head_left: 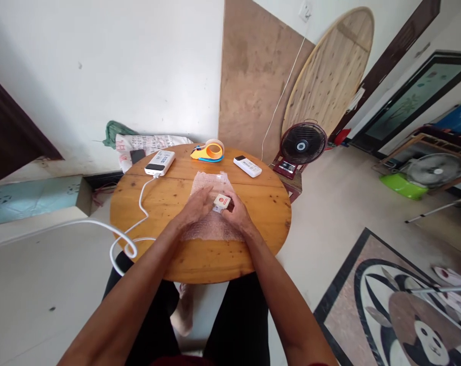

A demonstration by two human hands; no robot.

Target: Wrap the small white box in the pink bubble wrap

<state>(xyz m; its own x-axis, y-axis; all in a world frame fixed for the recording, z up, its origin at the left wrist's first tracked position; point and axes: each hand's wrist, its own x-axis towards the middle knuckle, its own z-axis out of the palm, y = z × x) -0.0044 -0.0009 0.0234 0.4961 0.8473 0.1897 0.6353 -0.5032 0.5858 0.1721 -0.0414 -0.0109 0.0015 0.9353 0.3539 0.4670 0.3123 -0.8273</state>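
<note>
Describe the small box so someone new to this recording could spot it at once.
Find the round wooden table, then the sheet of bubble wrap spread on it. Over that sheet, at the fingers of the right hand, is the small pale box. Its red printed top sets it apart from the orange-and-blue tape dispenser farther back.

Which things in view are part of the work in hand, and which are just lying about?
In hand:
- small box, right hand on it
- bubble wrap, spread beneath
- perhaps tape dispenser, untouched

Likely lying about:
- white device with cable
- white device without cable
- dark fan, beside the table
</note>
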